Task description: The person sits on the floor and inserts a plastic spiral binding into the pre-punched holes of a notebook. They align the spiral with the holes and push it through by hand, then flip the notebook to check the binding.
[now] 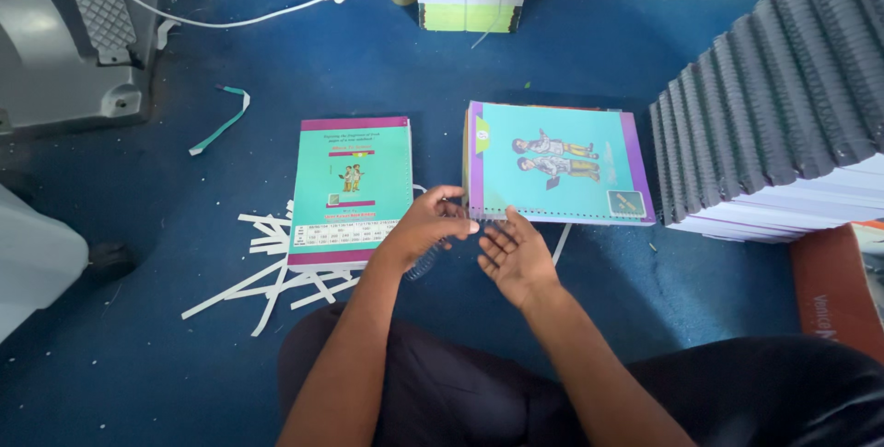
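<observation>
1. Blue floor (589,51): carries everything in view, in place of a desk.
2. Tall stack of spiral-bound books (783,106): leans at the floor's right edge, grey coils facing up.
3. Grey machine (55,51): sits at the far left corner, white cable trailing from it.
4. Landscape booklet stack (562,162): lies mid-floor, near edge punched and just beyond the fingers.
5. Portrait booklet (354,185): lies just to its left, apart from it, on white paper strips (267,267).
6. Left hand (428,226): curls with thumb and fingers drawn together; cannot tell whether anything is actually pinched.
7. Right hand (516,258): lies open, palm up, fingers spread, gripping nothing.
8. Clear spiral coil (425,265): shows under the left wrist, between the two booklets; hold on it unclear.
9. Judgement: looks like handling of the coil at the landscape stack's punched edge; a further move calls for a sure grip on the coil and its end lined up with the holes.
</observation>
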